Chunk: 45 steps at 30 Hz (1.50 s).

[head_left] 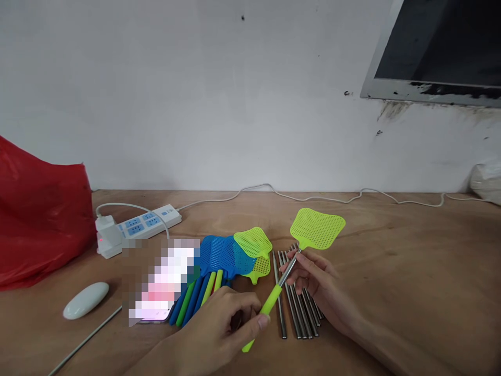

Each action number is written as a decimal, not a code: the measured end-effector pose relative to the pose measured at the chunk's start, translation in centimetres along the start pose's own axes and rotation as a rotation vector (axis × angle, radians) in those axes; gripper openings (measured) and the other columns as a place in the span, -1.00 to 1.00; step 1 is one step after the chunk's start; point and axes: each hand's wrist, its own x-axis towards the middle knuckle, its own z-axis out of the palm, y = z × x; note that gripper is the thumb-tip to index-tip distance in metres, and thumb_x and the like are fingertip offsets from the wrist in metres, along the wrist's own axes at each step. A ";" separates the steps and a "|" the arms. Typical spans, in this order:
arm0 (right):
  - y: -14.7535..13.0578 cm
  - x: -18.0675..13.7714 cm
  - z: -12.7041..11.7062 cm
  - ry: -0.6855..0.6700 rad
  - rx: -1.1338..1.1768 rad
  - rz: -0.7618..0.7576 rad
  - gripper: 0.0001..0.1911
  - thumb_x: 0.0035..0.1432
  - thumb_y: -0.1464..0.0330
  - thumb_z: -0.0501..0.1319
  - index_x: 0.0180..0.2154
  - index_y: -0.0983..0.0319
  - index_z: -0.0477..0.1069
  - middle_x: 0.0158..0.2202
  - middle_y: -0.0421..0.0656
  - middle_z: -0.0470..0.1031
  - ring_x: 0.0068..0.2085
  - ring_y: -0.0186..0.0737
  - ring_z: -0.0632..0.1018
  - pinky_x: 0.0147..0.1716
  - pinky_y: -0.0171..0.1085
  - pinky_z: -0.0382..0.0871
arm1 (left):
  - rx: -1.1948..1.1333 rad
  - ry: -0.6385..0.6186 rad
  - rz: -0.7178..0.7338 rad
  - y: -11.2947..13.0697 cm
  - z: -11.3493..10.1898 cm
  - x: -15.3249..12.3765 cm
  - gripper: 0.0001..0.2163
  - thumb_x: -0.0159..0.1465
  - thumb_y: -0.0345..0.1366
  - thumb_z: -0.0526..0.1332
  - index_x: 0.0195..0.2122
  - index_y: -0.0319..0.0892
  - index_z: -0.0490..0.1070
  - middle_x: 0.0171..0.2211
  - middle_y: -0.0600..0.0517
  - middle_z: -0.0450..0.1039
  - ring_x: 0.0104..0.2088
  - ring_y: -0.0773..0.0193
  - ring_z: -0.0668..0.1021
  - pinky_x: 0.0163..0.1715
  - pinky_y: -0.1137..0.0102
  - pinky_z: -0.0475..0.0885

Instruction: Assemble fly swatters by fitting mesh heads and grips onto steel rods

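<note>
A yellow-green fly swatter [318,228] with a metal shaft slants across the middle of the view. My left hand [230,324] is closed around its yellow-green grip. Near the swatter's head, my right hand [313,274] pinches the top of the metal shaft. Below that hand lie several bare metal rods [301,308] side by side. To the left sit blue swatter heads [223,255] and loose yellow-green swatter heads [253,242]. In front of them, partly hidden by my left hand, are several blue, green and yellow grips [191,297].
A white power strip [156,223] with a plugged-in charger stands at the back left. Nearby are a blurred phone [166,284], a white computer mouse [86,301] and a red bag [43,219]. A thin cable [313,197] runs along the wall.
</note>
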 end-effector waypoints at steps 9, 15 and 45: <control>-0.2 1.0 -0.8 0.187 0.037 -0.107 -0.65 -0.09 0.15 0.50 -0.38 0.27 0.55 -0.38 -0.13 0.59 -0.47 -0.37 0.51 -0.62 -0.48 0.36 | 0.012 0.042 -0.021 0.3 -0.3 0.1 -0.69 0.42 -0.10 -0.03 -0.43 -0.11 0.18 -0.53 0.13 0.23 -0.46 0.27 0.31 -0.46 0.40 0.15; 0.2 1.1 -1.0 0.206 0.054 -0.145 -0.67 -0.13 0.18 0.53 -0.37 0.23 0.58 -0.37 -0.18 0.57 -0.45 -0.36 0.52 -0.58 -0.45 0.40 | 0.029 0.058 0.005 0.1 -0.3 0.1 -0.69 0.44 -0.11 -0.05 -0.43 -0.10 0.15 -0.55 0.14 0.21 -0.50 0.28 0.28 -0.50 0.39 0.08; -0.8 5.1 -8.4 0.334 -1.478 -0.354 -0.66 0.08 0.37 0.22 -0.68 0.17 0.23 -0.68 -0.19 0.31 -0.60 -0.24 0.31 -0.49 -0.24 -0.06 | 0.385 0.350 0.147 -2.3 0.2 0.7 -0.79 0.41 -0.30 0.05 -0.02 -0.10 0.42 -0.01 -0.08 0.46 -0.04 0.03 0.49 -0.05 0.13 0.41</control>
